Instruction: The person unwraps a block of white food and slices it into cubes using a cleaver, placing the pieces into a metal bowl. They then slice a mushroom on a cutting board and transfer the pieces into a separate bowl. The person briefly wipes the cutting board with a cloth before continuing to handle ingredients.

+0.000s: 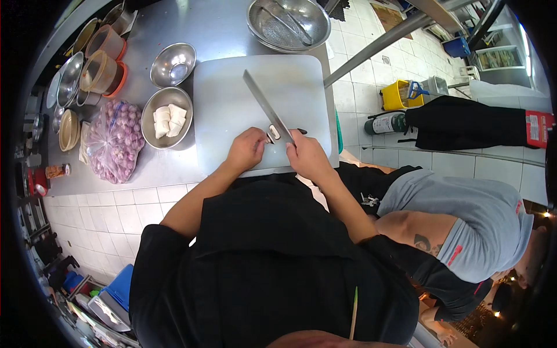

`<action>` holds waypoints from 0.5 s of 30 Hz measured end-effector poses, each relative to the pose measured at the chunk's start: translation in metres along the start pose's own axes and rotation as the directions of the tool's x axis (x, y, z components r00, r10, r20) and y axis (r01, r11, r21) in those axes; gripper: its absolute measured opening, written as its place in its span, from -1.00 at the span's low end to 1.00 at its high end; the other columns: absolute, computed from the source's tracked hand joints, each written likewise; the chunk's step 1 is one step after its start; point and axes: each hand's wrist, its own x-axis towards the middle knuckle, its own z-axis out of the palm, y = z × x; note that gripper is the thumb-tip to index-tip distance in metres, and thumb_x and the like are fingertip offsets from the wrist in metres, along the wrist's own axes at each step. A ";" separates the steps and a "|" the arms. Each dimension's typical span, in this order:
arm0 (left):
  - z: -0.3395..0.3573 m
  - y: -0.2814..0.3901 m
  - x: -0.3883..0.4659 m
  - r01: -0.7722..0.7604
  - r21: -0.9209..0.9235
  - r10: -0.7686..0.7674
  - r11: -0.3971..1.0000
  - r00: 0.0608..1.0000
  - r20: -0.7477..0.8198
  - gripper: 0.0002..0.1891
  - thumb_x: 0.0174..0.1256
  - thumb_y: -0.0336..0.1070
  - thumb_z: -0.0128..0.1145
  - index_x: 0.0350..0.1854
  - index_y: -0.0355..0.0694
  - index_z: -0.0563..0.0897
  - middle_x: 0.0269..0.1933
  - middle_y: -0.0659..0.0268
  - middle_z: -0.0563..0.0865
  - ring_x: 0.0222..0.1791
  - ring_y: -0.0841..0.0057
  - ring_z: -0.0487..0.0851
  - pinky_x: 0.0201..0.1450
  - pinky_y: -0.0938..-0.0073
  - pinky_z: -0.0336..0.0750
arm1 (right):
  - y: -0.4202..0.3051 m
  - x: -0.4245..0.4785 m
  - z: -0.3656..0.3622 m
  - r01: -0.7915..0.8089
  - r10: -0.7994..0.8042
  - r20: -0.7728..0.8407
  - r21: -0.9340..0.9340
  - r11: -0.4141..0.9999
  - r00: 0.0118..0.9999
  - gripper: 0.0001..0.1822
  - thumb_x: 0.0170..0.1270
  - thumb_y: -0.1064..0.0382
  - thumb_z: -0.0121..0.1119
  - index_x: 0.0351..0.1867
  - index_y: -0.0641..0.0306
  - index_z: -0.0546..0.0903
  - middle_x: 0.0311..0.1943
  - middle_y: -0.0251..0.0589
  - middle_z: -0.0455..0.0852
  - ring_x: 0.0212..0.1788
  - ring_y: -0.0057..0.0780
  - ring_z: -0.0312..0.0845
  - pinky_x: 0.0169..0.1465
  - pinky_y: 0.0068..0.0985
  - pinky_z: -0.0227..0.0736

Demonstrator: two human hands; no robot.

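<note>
My right hand (307,156) grips the handle of a long kitchen knife (267,106), its blade slanting up and left over a white cutting board (226,100). Beside the blade, my left hand (247,150) has its fingertips on a small dark-edged, pale piece of food (270,138); what it is I cannot tell. A pale oval slice (274,132) lies between the fingers and the blade. Just past my right hand a small dark piece (302,131) rests on the board. Left of the board, a steel bowl (145,111) holds white folded pieces (169,121).
A second steel bowl (173,65), a plastic bag of small purple onions or shallots (115,143) and plastic tubs (98,71) stand to the left. A steel bowl with tongs (289,24) sits beyond the board. Two people are close on my right, one in a grey shirt (474,209).
</note>
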 end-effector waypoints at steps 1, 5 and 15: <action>-0.005 0.004 0.000 0.046 -0.022 -0.046 0.999 0.999 -0.027 -0.86 0.13 -0.55 0.29 -0.27 -0.26 0.67 -0.21 0.16 0.73 -0.22 0.15 0.69 -0.13 0.28 0.62 | -0.002 -0.003 -0.002 0.013 -0.013 -0.021 0.004 1.000 1.000 -0.72 0.31 0.33 0.17 0.02 0.35 0.53 -0.35 0.16 0.75 -0.28 0.22 0.69 -0.17 0.08 0.53; -0.054 0.054 0.015 0.009 -0.036 -0.015 0.999 0.987 -0.159 -0.87 0.10 -0.53 0.31 -0.30 -0.25 0.68 -0.23 0.16 0.74 -0.20 0.17 0.69 -0.10 0.27 0.59 | -0.003 -0.018 0.000 0.094 -0.090 -0.150 0.026 0.995 0.985 -0.72 0.21 0.34 0.24 -0.07 0.31 0.52 -0.34 0.05 0.76 -0.29 0.12 0.70 -0.21 -0.02 0.54; -0.025 0.072 0.071 -0.115 0.299 -0.076 0.947 0.826 0.559 -0.96 0.16 -0.42 0.29 -0.41 -0.24 0.69 -0.28 0.13 0.72 -0.14 0.07 0.66 -0.04 0.09 0.53 | 0.000 -0.036 0.016 0.149 -0.156 -0.070 -0.093 0.984 0.985 -0.75 0.11 0.35 0.33 -0.24 0.25 0.49 -0.39 0.00 0.72 -0.29 0.09 0.69 -0.22 -0.07 0.54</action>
